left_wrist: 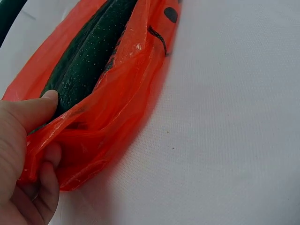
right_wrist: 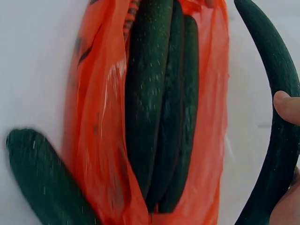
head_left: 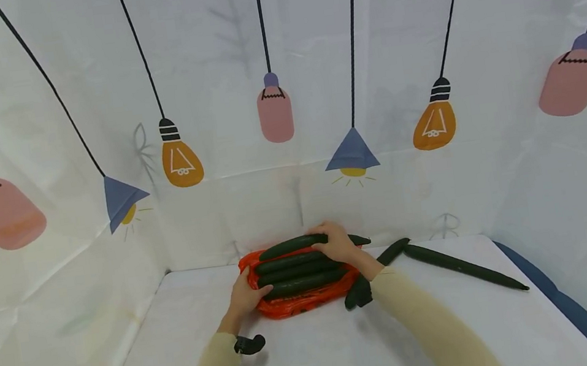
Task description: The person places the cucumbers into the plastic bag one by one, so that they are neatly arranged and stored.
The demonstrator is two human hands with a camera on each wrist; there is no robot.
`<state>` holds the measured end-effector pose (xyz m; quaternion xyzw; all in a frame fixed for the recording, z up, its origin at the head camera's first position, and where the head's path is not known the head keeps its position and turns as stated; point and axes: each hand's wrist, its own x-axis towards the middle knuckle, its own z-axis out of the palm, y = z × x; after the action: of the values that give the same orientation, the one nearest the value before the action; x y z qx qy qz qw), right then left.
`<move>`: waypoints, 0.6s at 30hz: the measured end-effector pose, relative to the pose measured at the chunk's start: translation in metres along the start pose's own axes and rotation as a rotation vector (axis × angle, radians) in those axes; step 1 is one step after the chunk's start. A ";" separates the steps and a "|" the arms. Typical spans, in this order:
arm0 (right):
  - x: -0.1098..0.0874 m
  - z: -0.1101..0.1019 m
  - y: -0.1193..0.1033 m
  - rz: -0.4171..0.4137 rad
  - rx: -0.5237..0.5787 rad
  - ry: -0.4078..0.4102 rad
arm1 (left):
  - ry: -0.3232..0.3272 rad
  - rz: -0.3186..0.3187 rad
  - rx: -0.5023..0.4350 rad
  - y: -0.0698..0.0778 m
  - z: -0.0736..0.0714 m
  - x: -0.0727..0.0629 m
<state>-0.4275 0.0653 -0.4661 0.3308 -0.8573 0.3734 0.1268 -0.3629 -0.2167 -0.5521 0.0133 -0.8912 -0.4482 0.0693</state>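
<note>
A red plastic bag lies on the white table, its mouth spread open with 3 dark green cucumbers side by side in it. My left hand pinches the bag's left end; in the left wrist view its thumb lies by a cucumber and the fingers curl under the red plastic. My right hand grips another long cucumber along the bag's far side. In the right wrist view this curved cucumber is apart from those in the bag, with the thumb across it.
To the right of the bag a cucumber lies slantwise, partly hidden by my right wrist. Another long cucumber points toward the table's right edge. Behind the table hangs a pale sheet printed with lamps. A dark blue form borders the right side.
</note>
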 end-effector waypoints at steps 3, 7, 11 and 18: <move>0.003 0.009 -0.002 0.004 -0.008 -0.015 | 0.002 -0.002 -0.005 0.001 0.001 0.000; 0.008 0.018 -0.005 0.031 0.006 -0.045 | 0.008 0.003 -0.024 0.001 0.001 0.000; 0.012 0.027 -0.007 0.049 0.024 -0.032 | 0.015 0.016 -0.034 0.001 0.002 0.000; 0.017 0.042 -0.007 0.055 -0.015 -0.010 | 0.026 0.015 0.011 -0.002 0.002 0.001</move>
<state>-0.4344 0.0227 -0.4829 0.3079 -0.8696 0.3686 0.1149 -0.3643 -0.2162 -0.5548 0.0128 -0.8926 -0.4427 0.0840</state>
